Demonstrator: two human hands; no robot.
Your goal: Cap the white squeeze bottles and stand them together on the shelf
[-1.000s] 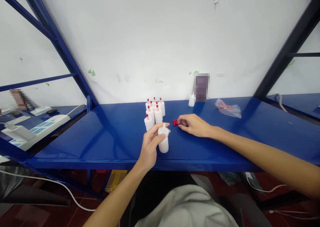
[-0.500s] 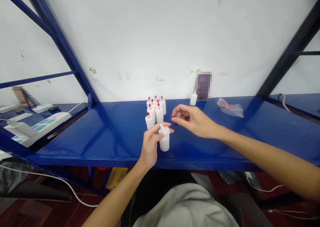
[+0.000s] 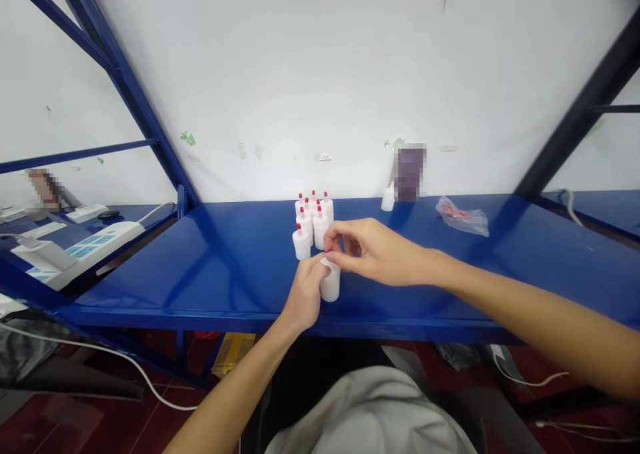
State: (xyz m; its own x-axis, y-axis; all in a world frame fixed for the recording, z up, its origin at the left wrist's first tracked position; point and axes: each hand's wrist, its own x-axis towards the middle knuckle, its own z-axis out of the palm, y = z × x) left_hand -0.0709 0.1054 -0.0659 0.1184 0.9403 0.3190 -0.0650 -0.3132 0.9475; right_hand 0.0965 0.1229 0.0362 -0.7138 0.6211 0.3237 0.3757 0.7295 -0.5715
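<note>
A white plastic squeeze bottle (image 3: 331, 285) stands upright near the table's front edge, with my left hand (image 3: 306, 289) wrapped round its upper part. Over the bottle's top, my right hand (image 3: 373, 251) pinches a small red cap (image 3: 327, 248) between thumb and fingers. The cap is at the nozzle, which the fingers hide, so I cannot tell how far it sits on it. Just behind my hands stands a group of several white bottles with red caps (image 3: 301, 242). At the back, by the wall, is another white bottle (image 3: 388, 199) without a visible red cap.
The blue table (image 3: 225, 261) meets a white wall behind. A clear plastic bag (image 3: 463, 217) with red pieces lies at the right. A blurred-out dark upright object (image 3: 409, 173) leans on the wall. Blue frame posts rise at both sides; a white power strip (image 3: 90, 249) lies left.
My right hand has moved left with the red cap, from beside the bottle to its nozzle. My left hand still holds the bottle in nearly the same spot.
</note>
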